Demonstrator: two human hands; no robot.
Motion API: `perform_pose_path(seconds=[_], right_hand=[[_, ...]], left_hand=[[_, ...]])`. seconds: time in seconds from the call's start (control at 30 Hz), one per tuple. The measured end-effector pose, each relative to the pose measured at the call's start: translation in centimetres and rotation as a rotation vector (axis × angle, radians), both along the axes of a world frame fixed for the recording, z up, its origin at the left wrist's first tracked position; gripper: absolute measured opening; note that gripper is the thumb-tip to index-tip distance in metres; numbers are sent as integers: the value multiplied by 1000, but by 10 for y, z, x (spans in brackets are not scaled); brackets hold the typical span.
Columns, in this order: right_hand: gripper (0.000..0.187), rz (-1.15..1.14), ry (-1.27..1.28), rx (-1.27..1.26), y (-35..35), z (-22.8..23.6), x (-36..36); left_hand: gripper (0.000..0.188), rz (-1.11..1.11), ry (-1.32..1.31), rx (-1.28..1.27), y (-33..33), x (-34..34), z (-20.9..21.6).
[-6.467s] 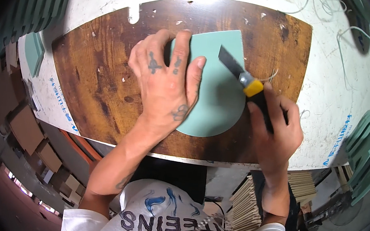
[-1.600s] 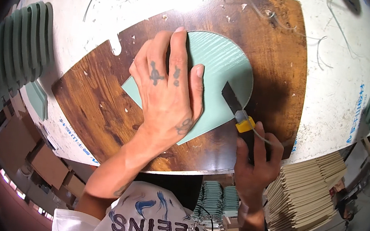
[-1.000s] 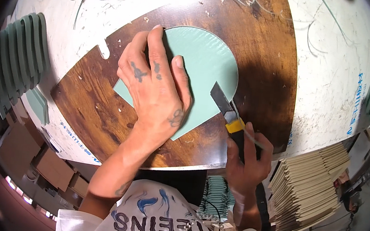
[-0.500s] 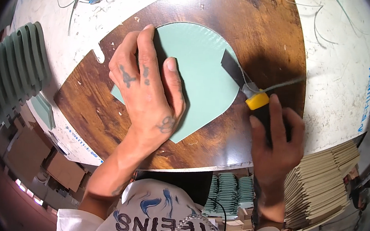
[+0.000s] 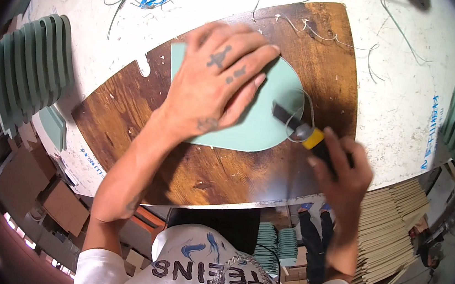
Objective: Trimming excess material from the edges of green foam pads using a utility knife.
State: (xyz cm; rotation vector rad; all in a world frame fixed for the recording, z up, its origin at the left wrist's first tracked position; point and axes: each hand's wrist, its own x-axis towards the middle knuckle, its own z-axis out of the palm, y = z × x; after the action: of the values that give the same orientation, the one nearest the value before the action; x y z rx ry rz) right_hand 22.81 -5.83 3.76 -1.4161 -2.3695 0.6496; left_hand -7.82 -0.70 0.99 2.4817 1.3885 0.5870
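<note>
While the left hand (image 5: 216, 88) presses flat with fingers spread on the green sheet (image 5: 265, 121) atop the brown board (image 5: 181, 159), the right hand (image 5: 343, 173) grips the knife (image 5: 301, 130), its long axis slanting, blade pointing up-left onto the sheet's rounded edge
</note>
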Motion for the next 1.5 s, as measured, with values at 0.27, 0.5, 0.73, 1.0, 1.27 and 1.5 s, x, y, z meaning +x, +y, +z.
perform_pose_path(seconds=[0.27, 0.5, 0.73, 1.0, 1.27, 1.5], right_hand=[[58, -167, -52, 20, -37, 0, -14], [54, -54, -57, -25, -39, 7, -11], [51, -217, -9, -62, -77, 4, -30], [49, -299, -29, 0, -63, 0, -38], [49, -516, 77, 51, -81, -10, -21], [39, -675, 166, 47, -96, -4, -12]], left_hand=[[68, 822, 60, -157, -53, 48, 4], [53, 846, 100, -56, -54, 52, -7], [44, 620, 170, -99, -45, 47, -4], [50, 765, 342, -202, -70, 36, 10], [53, 25, 186, -159, -91, 32, 11], [43, -22, 265, -165, -92, 34, 12]])
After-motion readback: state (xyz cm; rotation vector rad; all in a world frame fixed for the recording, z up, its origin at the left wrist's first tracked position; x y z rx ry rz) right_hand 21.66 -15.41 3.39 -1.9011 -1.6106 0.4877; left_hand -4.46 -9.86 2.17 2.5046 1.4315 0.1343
